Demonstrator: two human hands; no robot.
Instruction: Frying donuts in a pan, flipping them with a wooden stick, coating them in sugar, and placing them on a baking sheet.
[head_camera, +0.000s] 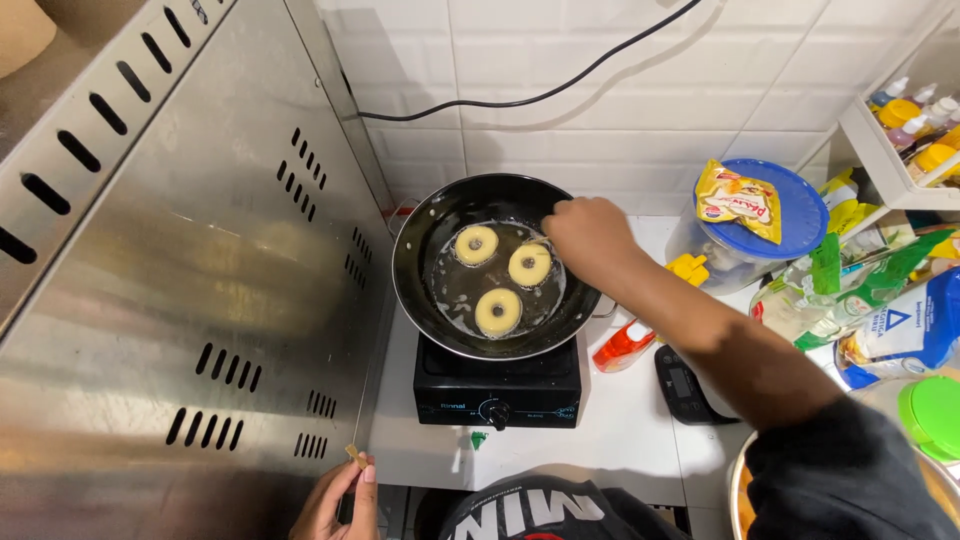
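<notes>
A black wok (420, 250) sits on a small black gas stove (497, 385) and holds oil with three pale ring doughnuts (499, 310) floating in it. My right hand (590, 235) reaches over the wok's right rim, fingers closed just above the oil near the right doughnut; what it holds is hidden. At the bottom edge, my left hand (335, 500) pinches the end of a thin wooden skewer (357, 415) that rises along the steel cabinet.
A large steel cabinet (180, 300) with vent slots fills the left. Right of the stove lie an orange bottle (622, 347), a black scale (685, 385), a blue-lidded tub (790, 215) and several food bags. A black cable crosses the white tiled wall.
</notes>
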